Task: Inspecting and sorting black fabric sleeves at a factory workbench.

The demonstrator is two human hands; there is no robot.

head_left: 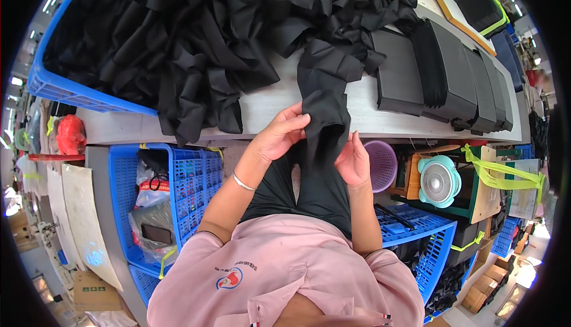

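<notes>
A crumpled black fabric piece (324, 110) hangs over the table's front edge, its lower end blurred above my lap. My left hand (284, 132) is closed on its left side, thumb on top and the other fingers partly behind it. At the fabric's lower right edge is my right hand (355, 163), thumb and fingers apart; whether they touch the cloth is hard to see. Beyond my hands, a large heap of similar black fabric pieces (226, 29) spreads over the table (267, 110).
A blue crate (89, 92) at far left holds part of the heap. Stacked black flat pieces (446, 74) stand at right. Below the table are a blue basket (172, 190) with bags and a phone, a purple bin (380, 166), a teal fan (440, 181) and another blue crate (443, 255).
</notes>
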